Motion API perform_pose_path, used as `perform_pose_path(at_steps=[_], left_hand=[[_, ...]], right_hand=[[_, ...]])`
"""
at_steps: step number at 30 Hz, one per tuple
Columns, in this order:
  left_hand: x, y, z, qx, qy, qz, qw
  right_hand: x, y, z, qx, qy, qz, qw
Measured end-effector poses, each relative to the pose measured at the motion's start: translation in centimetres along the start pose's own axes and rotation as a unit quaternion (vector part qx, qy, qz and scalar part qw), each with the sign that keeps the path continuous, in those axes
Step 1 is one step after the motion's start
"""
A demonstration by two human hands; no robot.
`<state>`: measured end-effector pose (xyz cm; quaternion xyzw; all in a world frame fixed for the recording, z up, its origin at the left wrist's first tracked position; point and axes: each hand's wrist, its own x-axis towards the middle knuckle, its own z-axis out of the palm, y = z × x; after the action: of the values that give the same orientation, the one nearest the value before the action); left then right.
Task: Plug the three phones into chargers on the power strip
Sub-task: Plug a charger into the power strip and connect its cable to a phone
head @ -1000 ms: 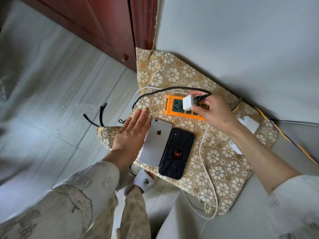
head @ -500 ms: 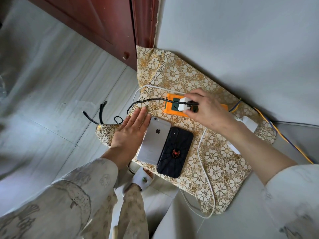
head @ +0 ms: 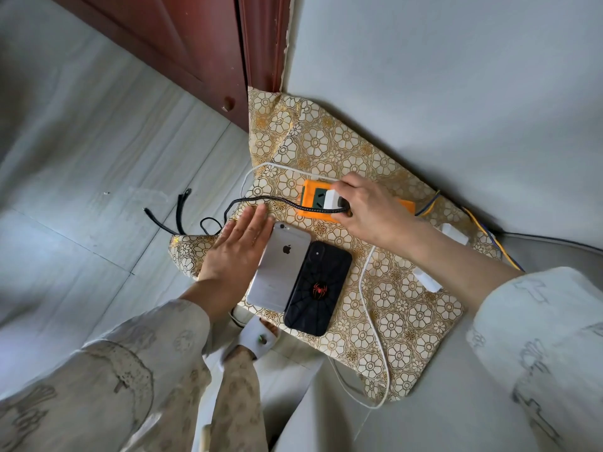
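An orange power strip point(head: 313, 187) lies on a gold flower-patterned cloth point(head: 391, 321). My right hand point(head: 368, 210) grips a white charger point(head: 332, 199) pressed onto the strip, with a black braided cable point(head: 261, 200) running left from it. A silver phone point(head: 277, 272) and a black spider-web phone point(head: 318, 288) lie side by side, backs up. My left hand point(head: 235, 252) rests flat, fingers spread, at the silver phone's left edge; anything beneath it is hidden. Two more white chargers point(head: 455, 233) point(head: 425, 280) lie beside my right forearm.
A white cable point(head: 372, 308) loops across the cloth and off its near edge. The black cable's plug ends point(head: 179, 207) lie on the grey floor to the left. A red-brown door point(head: 195, 53) stands behind, a grey wall to the right. My slippered foot point(head: 257, 337) is under the cloth's edge.
My right hand brought the white charger down from above the strip onto its sockets. The black cable dropped lower with it. My left hand stayed flat by the silver phone.
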<state>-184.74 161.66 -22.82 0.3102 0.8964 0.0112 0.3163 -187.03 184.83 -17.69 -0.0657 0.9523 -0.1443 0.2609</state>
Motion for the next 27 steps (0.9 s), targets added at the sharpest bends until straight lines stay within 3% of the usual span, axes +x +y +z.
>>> perform_pose_path(at_steps=[10,15,20,24,27], left_hand=[[0.2,-0.6,-0.4,-0.016,-0.011,0.018,1.0],[-0.3,-1.0,-1.2,-0.054,-0.02,0.038,0.998],[-0.8,-1.4,-0.9,-0.088,0.005,0.008,0.996],[-0.7,-1.4,-0.2,-0.068,0.004,0.002,0.998],[-0.5,-1.4,0.0,-0.051,-0.002,-0.003,0.999]], right_hand=[[0.4,-0.3,-0.5,0.007,-0.025,0.029,0.999],[-0.2,-1.0,0.0,0.078,0.01,0.076,0.994],[-0.7,-1.1,0.7,0.13,0.045,0.114,0.984],[-0.6,-0.9,0.7,0.083,0.065,0.083,0.991],[-0.2,-0.9,0.0,0.037,0.036,0.057,0.997]])
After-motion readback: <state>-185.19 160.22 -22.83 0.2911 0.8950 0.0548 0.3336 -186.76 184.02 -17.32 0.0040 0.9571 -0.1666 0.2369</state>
